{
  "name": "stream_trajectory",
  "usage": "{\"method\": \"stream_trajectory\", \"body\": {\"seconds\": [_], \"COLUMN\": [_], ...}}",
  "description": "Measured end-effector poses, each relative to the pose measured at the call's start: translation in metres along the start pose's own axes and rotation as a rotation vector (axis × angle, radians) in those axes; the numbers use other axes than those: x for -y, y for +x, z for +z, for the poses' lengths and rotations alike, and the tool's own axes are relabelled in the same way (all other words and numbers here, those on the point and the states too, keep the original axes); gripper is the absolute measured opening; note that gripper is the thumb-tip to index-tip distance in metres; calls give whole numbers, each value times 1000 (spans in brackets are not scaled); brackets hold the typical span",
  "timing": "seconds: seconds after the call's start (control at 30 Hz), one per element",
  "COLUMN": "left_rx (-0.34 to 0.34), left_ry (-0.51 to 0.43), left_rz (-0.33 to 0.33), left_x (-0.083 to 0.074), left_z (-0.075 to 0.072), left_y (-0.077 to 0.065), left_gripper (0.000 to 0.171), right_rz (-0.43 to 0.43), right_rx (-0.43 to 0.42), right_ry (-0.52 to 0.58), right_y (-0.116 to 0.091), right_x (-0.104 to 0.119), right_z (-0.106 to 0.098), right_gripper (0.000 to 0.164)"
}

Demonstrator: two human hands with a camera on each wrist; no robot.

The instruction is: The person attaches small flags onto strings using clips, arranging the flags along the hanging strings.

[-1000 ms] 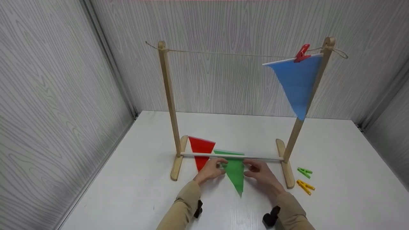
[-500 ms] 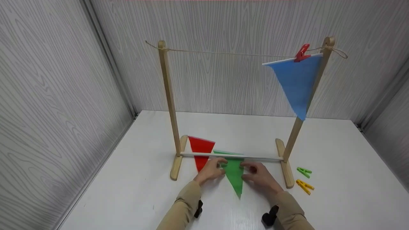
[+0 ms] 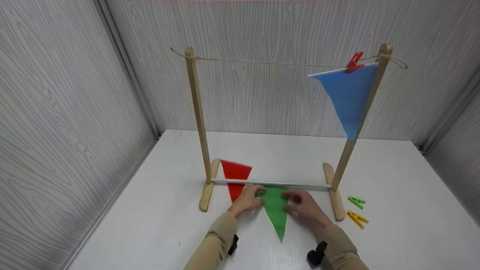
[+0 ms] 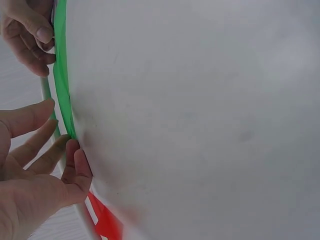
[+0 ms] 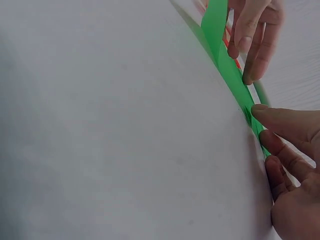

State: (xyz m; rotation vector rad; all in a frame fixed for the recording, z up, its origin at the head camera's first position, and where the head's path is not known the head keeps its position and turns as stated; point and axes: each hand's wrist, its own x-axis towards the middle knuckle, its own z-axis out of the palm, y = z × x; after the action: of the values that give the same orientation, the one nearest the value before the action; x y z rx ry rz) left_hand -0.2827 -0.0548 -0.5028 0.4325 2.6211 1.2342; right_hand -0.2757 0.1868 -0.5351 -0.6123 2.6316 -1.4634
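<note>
A green triangular pennant (image 3: 276, 210) lies between both hands on the table, its point toward me and its top edge by the white crossbar (image 3: 300, 185). My left hand (image 3: 248, 198) rests at its left edge, fingers spread and bent, fingertips touching the cloth. At the right edge, the thumb and fingertips of my right hand (image 3: 305, 204) rest on the pennant (image 5: 232, 80), which wrinkles beside them. Behind my left hand a red pennant (image 3: 237, 170) lies partly under the crossbar. A blue pennant (image 3: 347, 97) hangs from the string by a red clothespin (image 3: 354, 63).
Two wooden posts (image 3: 198, 112) on flat feet carry the thin string (image 3: 262, 62) across the top. A green clothespin (image 3: 356, 202) and a yellow clothespin (image 3: 358, 219) lie right of the stand. Grey wood-grain panels (image 3: 262, 101) enclose the white table (image 3: 157, 187).
The green pennant has slid toward me, its point now lower in the head view. My right hand has shifted slightly left onto its edge; the left hand stays put.
</note>
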Motion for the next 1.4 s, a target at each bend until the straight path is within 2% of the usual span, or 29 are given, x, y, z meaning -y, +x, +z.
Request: {"method": "stream_trajectory", "body": {"seconds": [0.3,0.53,0.73,0.93,1.1,1.23,1.4], "left_rx": [-4,-22,-41,-82,-113,-119,-107], "left_ry": [7,10,52,95,139,148,142], "left_rz": [22,36,25,34,19,-8,-6], "left_x": [0,-1,-2,0,-1,-3,-5], "left_z": [1,2,1,4,7,7,7], "left_y": [0,0,0,-1,-2,-3,-3], "left_gripper": [40,43,25,28,21,14,10], "right_rz": [2,4,4,-9,-20,-47,-48], "right_rx": [-19,-30,-22,-6,5,14,11], "right_ry": [3,-34,-40,-65,-69,-58,-55], "right_y": [0,0,0,1,1,1,1], "right_x": [-1,-1,-2,-1,-2,-2,-1], "right_z": [1,2,2,1,1,0,0], "right_gripper": [45,48,50,51,50,49,40]}}
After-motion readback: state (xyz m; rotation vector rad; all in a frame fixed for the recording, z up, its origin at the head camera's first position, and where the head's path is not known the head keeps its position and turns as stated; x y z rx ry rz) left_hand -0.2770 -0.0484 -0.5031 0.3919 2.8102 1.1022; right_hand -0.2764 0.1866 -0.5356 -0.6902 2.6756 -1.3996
